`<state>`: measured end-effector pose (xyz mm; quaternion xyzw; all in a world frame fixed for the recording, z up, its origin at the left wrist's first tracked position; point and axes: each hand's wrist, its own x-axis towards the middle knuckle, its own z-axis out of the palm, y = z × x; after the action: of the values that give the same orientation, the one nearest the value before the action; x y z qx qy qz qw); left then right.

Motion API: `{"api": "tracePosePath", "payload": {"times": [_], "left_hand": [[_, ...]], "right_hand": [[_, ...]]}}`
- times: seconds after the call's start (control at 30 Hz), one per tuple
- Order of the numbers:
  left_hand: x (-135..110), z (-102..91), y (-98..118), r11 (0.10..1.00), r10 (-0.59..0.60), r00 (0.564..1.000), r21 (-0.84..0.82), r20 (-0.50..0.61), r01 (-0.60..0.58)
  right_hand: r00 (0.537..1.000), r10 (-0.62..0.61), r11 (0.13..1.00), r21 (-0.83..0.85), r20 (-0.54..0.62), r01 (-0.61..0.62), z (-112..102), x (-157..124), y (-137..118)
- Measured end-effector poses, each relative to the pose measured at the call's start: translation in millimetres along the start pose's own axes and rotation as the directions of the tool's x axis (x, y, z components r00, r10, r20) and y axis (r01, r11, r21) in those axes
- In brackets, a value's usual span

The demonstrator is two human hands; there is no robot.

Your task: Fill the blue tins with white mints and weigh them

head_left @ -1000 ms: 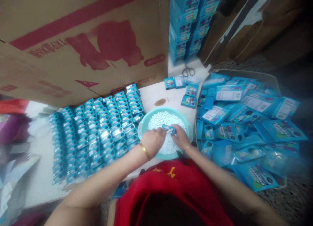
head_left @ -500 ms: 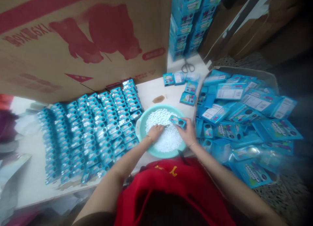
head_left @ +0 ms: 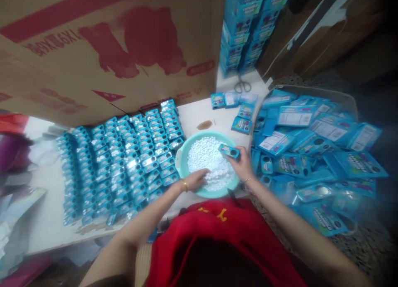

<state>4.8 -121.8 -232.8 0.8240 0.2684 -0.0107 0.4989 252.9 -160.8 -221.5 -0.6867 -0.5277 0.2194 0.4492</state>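
Upper left of the frame is a big cardboard carton (head_left: 108,51). Below it, left of centre, neat rows of little blue boxes (head_left: 124,158) cover the table (head_left: 43,220). Around the middle sits a teal basin (head_left: 180,165) full of white pellets (head_left: 208,154). The left hand (head_left: 195,180) lies on the pellets at the basin's near edge, fingers down in them, can't tell if it's pinching any. Just right of that, the right hand (head_left: 242,166) grips a small blue box (head_left: 229,150) over the basin's right rim. Far right is a messy pile of blue packets (head_left: 311,146).
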Motion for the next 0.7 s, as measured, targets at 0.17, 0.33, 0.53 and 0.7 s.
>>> {"api": "tracePosePath", "payload": {"times": [0.17,0.33,0.53,0.7], "left_hand": [[-27,-57.2,37,0.997,0.016,0.993,0.082,-0.114,-0.006],[-21,-90.8,87,0.908,-0.122,0.991,0.396,-0.057,0.134],[-4,-80.3,157,0.657,-0.326,0.940,0.692,-0.098,0.300],[-9,-81.3,165,0.634,-0.302,0.942,0.708,-0.145,0.312]], "right_hand": [[0.991,-0.065,0.998,-0.015,0.116,0.067,11,-5,5],[0.962,-0.197,0.980,0.009,0.190,0.199,28,-15,0],[0.944,-0.263,0.964,0.023,0.201,0.264,40,-22,-5],[0.966,-0.179,0.984,0.021,0.188,0.178,38,-23,0]]}}
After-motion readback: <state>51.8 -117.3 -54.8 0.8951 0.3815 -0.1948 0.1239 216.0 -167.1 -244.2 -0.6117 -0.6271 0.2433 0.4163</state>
